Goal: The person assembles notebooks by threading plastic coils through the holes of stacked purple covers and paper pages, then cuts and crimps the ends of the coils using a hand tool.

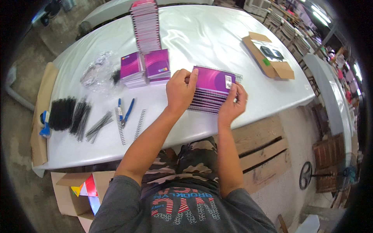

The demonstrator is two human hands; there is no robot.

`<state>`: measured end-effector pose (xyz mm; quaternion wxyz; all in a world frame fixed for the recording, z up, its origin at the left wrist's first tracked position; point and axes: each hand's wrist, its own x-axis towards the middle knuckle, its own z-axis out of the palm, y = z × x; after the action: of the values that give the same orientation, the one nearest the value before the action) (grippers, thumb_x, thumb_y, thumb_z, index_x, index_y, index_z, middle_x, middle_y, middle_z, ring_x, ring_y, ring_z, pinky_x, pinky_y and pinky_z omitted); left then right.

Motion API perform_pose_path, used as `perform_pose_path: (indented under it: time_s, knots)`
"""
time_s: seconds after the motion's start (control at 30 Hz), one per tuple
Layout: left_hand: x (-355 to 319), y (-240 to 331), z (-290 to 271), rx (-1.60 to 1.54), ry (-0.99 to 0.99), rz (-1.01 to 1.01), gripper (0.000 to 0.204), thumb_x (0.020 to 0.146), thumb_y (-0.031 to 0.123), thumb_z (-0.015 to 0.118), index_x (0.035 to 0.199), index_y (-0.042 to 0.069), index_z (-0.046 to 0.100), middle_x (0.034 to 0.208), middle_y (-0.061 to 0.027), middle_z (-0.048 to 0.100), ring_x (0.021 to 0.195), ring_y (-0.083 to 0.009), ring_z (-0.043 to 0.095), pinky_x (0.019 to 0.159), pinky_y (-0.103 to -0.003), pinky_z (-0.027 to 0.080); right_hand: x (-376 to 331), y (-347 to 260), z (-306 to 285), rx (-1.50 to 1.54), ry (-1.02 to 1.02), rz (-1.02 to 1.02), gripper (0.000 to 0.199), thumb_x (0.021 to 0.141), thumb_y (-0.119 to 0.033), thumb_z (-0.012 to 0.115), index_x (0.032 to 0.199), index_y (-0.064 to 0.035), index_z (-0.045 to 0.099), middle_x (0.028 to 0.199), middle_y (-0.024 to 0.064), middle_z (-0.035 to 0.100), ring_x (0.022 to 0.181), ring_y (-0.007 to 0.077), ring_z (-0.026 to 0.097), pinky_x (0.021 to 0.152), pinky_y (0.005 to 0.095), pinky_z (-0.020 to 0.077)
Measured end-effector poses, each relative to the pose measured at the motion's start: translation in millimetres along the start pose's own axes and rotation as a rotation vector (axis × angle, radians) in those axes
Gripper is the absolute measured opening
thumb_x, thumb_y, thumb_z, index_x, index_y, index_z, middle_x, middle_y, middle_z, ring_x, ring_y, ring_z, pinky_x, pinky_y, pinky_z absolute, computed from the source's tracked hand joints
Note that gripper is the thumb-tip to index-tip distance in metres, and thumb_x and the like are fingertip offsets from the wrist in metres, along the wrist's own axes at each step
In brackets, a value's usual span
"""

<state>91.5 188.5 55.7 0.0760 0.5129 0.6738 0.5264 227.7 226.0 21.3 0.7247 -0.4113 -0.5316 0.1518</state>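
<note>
A purple spiral notebook [211, 79] with a white label lies across the top of a stack of similar notebooks [205, 101] near the table's front edge. My left hand [180, 90] is closed at its left end, the thumb on the cover and the other fingers curled. At the lower right corner, my right hand [234, 101] pinches the same notebook between thumb and fingers. Black spiral wire shows along its far edge. Left of my forearms lie blue-handled pliers [126, 113], a loose wire coil [140, 124] and several more black coils [79, 116].
Two purple notebook stacks [131, 66] [157, 62] stand behind my left hand, with a tall notebook pile [146, 29] beyond. Crumpled clear plastic [97, 73] and a blue tape dispenser [45, 124] are leftward. A cardboard box [268, 58] sits far right; an open carton [68, 194] stands below the table.
</note>
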Motion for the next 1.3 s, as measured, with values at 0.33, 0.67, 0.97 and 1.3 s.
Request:
perform_pose_path:
  time_s: [0.33, 0.67, 0.97, 1.3]
  knots:
    - [48, -150, -148, 1.032, 0.062, 0.344, 0.031, 0.085, 0.021, 0.049, 0.111, 0.008, 0.06, 0.108, -0.0102, 0.063, 0.096, -0.0292, 0.06, 0.083, -0.04, 0.047, -57, -42, -56, 0.146, -0.117, -0.033, 0.017, 0.087, -0.006, 0.049, 0.098, 0.0027, 0.057, 0.093, 0.0121, 0.058, 0.09, 0.0232, 0.052, 0.084, 0.0341, 0.0404]
    - [-98, 21, -125, 0.629, -0.069, 0.47, 0.029, 0.082, 0.009, 0.058, 0.111, 0.002, 0.06, 0.088, -0.0152, 0.063, 0.077, -0.03, 0.06, 0.068, -0.038, 0.045, -102, -123, -3, 0.937, -0.681, 0.734, 0.064, 0.084, -0.015, 0.063, 0.138, -0.0019, 0.03, 0.133, 0.0119, 0.043, 0.122, 0.0187, 0.04, 0.1, 0.032, 0.0331]
    - [-95, -30, -104, 0.09, 0.137, 0.071, 0.049, 0.074, -0.004, 0.051, 0.122, -0.001, 0.045, 0.121, -0.0144, 0.051, 0.111, -0.0289, 0.049, 0.098, -0.036, 0.032, -69, -40, -33, 0.649, -1.085, 0.619, 0.024, 0.086, -0.005, 0.06, 0.109, 0.0016, 0.059, 0.093, 0.0036, 0.063, 0.088, 0.009, 0.056, 0.08, 0.0234, 0.0445]
    - [-91, -78, -114, 0.932, -0.177, -0.155, 0.029, 0.085, 0.012, 0.053, 0.11, -0.001, 0.049, 0.112, -0.0185, 0.048, 0.107, -0.0359, 0.045, 0.09, -0.043, 0.037, -82, -16, -33, 0.514, -1.233, 0.509, 0.036, 0.083, -0.002, 0.061, 0.119, -0.0035, 0.057, 0.112, 0.0069, 0.063, 0.102, 0.0123, 0.056, 0.09, 0.0262, 0.0419]
